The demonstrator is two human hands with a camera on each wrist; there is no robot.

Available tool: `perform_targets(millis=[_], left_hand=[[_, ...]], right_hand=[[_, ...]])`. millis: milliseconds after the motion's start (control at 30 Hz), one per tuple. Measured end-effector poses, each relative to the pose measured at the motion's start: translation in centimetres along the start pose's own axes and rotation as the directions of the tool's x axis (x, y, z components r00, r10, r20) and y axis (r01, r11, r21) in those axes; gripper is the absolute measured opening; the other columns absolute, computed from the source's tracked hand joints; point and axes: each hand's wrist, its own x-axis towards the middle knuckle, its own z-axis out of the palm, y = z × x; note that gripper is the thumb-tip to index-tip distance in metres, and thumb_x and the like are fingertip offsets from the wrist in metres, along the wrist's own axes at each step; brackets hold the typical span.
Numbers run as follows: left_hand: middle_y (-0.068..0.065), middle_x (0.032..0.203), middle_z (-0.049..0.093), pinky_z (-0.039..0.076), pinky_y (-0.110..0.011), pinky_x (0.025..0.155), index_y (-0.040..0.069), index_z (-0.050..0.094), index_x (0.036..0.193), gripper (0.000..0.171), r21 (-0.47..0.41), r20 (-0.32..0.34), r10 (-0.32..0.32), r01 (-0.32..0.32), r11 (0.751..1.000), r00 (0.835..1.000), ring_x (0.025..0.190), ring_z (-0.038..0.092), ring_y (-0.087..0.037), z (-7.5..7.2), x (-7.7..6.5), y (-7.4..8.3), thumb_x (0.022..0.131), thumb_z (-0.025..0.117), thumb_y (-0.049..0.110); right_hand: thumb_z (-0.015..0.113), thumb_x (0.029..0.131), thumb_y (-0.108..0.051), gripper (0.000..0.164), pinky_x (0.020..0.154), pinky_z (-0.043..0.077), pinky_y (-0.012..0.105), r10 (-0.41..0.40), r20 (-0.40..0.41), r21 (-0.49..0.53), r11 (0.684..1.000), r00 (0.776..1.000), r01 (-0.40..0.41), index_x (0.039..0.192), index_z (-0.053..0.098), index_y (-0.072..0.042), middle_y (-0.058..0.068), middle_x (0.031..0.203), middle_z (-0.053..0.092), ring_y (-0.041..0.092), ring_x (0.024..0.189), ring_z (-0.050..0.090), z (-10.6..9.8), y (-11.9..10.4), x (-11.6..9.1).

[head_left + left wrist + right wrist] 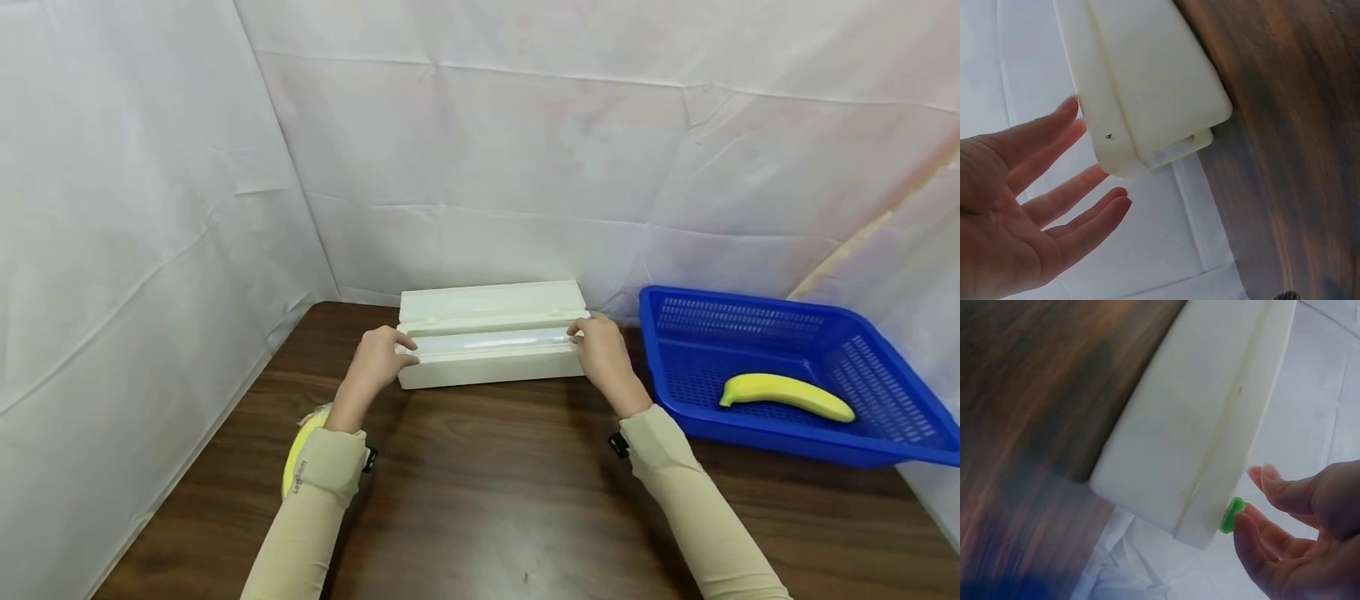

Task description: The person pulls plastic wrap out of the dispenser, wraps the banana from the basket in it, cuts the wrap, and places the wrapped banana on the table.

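Note:
A long white box [491, 369] stands near the back of the table, its lid [491, 302] tipped back. A shiny, clear-looking roll [517, 339] lies lengthwise inside. My left hand [378, 358] is at the box's left end; in the left wrist view its fingers [1063, 200] are spread and the thumb tip is right at the box edge. My right hand [602, 354] is at the other end, with thumb and fingers bent loosely and apart. In the right wrist view a small green piece [1232, 515] on the box edge sits right at a fingertip.
On the right stands a blue plastic basket [750, 427] with a banana [787, 394] in it. A yellow rounded thing [302, 446] is partly hidden behind the left forearm. White sheeting [480, 150] hangs behind and to the left of the brown wooden table [487, 492].

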Motion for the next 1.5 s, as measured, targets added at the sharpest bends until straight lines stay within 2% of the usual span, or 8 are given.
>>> perform_targets(millis=[200,367,533,667,867,1200,1500], left_hand=[[-0.030,0.141,0.062,0.043,-0.059,0.115,-0.001,0.082,0.108,0.017,-0.010,0.047,0.022,-0.021,1.000,0.999,0.141,0.050,-0.047,0.23,0.09,-0.49,0.096,0.078,0.010],[-0.031,0.141,0.060,0.038,-0.060,0.119,0.000,0.083,0.106,0.015,0.005,0.049,0.056,-0.057,0.998,0.997,0.141,0.048,-0.048,0.04,0.11,-0.50,0.100,0.074,0.011],[-0.029,0.137,0.062,0.041,-0.060,0.116,-0.001,0.082,0.106,0.016,0.010,0.035,0.062,-0.062,0.998,0.997,0.138,0.050,-0.047,-0.26,0.04,-0.43,0.102,0.070,0.009],[-0.029,0.138,0.061,0.041,-0.060,0.115,-0.002,0.081,0.104,0.015,0.018,0.029,0.061,-0.061,0.998,0.998,0.138,0.049,-0.046,-0.06,0.18,-0.55,0.102,0.071,0.009],[-0.027,0.141,0.058,0.044,-0.060,0.112,0.000,0.081,0.104,0.015,0.005,0.012,0.045,-0.045,0.999,0.999,0.137,0.050,-0.046,0.05,0.13,-0.33,0.102,0.071,0.010],[-0.022,0.147,0.054,0.053,-0.061,0.099,0.002,0.079,0.112,0.020,-0.001,0.000,-0.024,0.024,1.000,1.000,0.136,0.052,-0.045,0.00,0.18,-0.06,0.106,0.066,0.016],[-0.021,0.148,0.054,0.053,-0.062,0.097,0.003,0.078,0.113,0.021,0.006,0.000,-0.031,0.031,1.000,1.000,0.136,0.052,-0.045,-0.21,0.16,-0.04,0.106,0.066,0.019]], right_hand=[[0.072,0.097,0.001,0.007,0.097,0.049,0.056,-0.043,0.064,-0.077,0.996,0.997,0.048,0.097,0.078,0.003,0.023,0.096,0.073,0.044,0.103,0.063,-0.19,0.12,-0.04],[0.070,0.097,0.003,0.008,0.097,0.047,0.057,0.006,0.103,-0.092,0.996,0.995,0.003,0.096,0.078,0.002,0.026,0.102,0.070,0.047,0.108,0.061,-0.41,0.20,-0.05],[0.072,0.097,0.000,0.007,0.090,0.048,0.055,0.022,0.081,-0.078,0.997,0.996,-0.016,0.092,0.078,0.001,0.026,0.098,0.068,0.047,0.100,0.059,-0.34,0.30,0.06],[0.075,0.097,-0.004,0.008,0.092,0.047,0.054,0.016,0.062,-0.075,0.997,0.998,-0.011,0.091,0.078,0.001,0.024,0.093,0.068,0.044,0.099,0.059,-0.22,0.30,0.22],[0.073,0.100,-0.008,0.011,0.090,0.049,0.052,0.074,0.055,-0.080,0.994,0.996,-0.069,0.094,0.078,0.000,0.025,0.101,0.068,0.045,0.099,0.060,-0.02,0.17,0.26],[0.069,0.104,-0.013,0.014,0.081,0.058,0.055,0.157,0.047,-0.054,0.986,0.986,-0.155,0.102,0.077,-0.002,0.025,0.114,0.065,0.045,0.103,0.062,-0.06,0.15,0.12],[0.068,0.104,-0.014,0.014,0.079,0.059,0.056,0.169,0.036,-0.052,0.985,0.985,-0.167,0.102,0.076,-0.003,0.024,0.113,0.066,0.044,0.104,0.063,-0.10,0.12,0.16]])
